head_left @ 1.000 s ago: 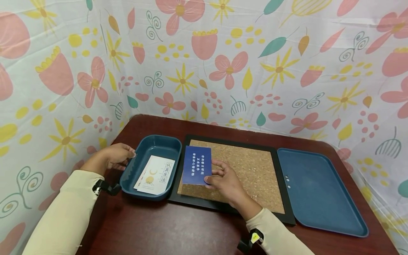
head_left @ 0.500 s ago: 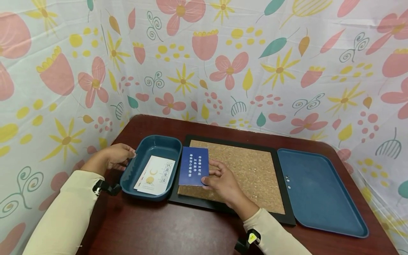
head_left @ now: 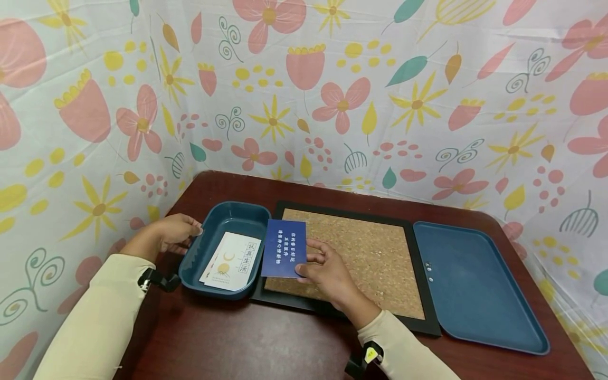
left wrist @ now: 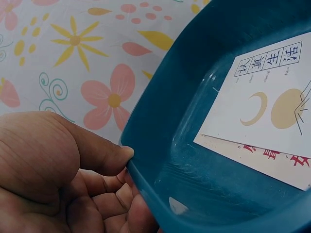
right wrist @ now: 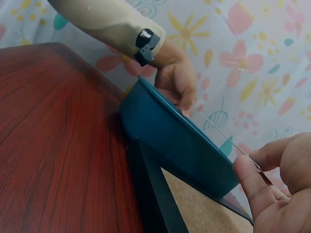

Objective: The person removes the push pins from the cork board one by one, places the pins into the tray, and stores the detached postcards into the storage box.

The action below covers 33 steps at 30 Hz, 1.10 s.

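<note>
A dark blue card (head_left: 285, 248) with white Chinese characters is pinched along its right edge by my right hand (head_left: 328, 269), held above the left part of the cork board (head_left: 366, 258). In the right wrist view that card (right wrist: 224, 136) shows edge-on as a thin line. My left hand (head_left: 178, 232) grips the left rim of a deep blue tray (head_left: 237, 211), thumb on top and fingers curled below, as the left wrist view makes plain. White cards (head_left: 233, 261) lie overlapping inside the tray; the top one (left wrist: 272, 102) bears a crescent, a round tan shape and boxed characters.
The cork board has a black frame (head_left: 427, 285) and lies between the deep tray and a flat blue tray (head_left: 480, 285) on the right. Small shiny pieces (head_left: 429, 267) sit at that flat tray's left edge. Floral cloth (head_left: 332, 95) hangs behind the dark red table (head_left: 228, 338).
My right hand has moved left with the blue card, bringing it close to the deep tray's right rim. The left hand has stayed on the tray.
</note>
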{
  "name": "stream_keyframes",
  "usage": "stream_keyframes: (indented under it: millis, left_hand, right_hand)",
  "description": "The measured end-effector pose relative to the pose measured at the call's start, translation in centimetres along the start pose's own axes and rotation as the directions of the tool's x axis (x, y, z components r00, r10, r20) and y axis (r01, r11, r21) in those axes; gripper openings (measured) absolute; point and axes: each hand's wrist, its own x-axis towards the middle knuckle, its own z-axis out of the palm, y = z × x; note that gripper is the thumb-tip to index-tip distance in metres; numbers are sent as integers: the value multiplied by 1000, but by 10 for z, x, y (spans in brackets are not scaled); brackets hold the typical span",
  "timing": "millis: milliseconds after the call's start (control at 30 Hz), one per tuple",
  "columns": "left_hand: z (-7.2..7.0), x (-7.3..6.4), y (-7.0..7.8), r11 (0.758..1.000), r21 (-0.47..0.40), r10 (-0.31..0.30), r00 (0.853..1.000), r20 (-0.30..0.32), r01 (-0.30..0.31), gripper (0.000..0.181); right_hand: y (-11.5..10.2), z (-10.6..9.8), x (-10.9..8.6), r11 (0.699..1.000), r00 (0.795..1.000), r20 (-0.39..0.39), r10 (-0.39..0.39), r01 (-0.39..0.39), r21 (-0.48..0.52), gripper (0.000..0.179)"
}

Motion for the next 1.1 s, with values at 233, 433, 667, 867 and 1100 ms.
stream_keyframes:
  millis: [233,433,667,867,1100]
  left_hand:
    - [0,0,-1,1000,1,4,1000,-3,-4,27]
    - [-1,2,-2,1000,-1,4,1000,-6,-4,26]
    - [-1,2,-1,1000,8,10,1000,-6,-10,26]
    - [0,1,-1,1000,5,5,1000,-10,-5,27]
    - [-1,1,-3,1000,2,9,1000,-6,-9,27]
  right_hand:
    - [0,6,2,1000,1000,21,-9,9,4,74]
    - [2,11,3,1000,999,36,-6,5,23,73]
    - [5,15,3,1000,999,43,1,-3,31,74]
    - [5,18,3,1000,999,44,5,-6,24,74]
    - [5,23,5,1000,999,48,2,-3,31,74]
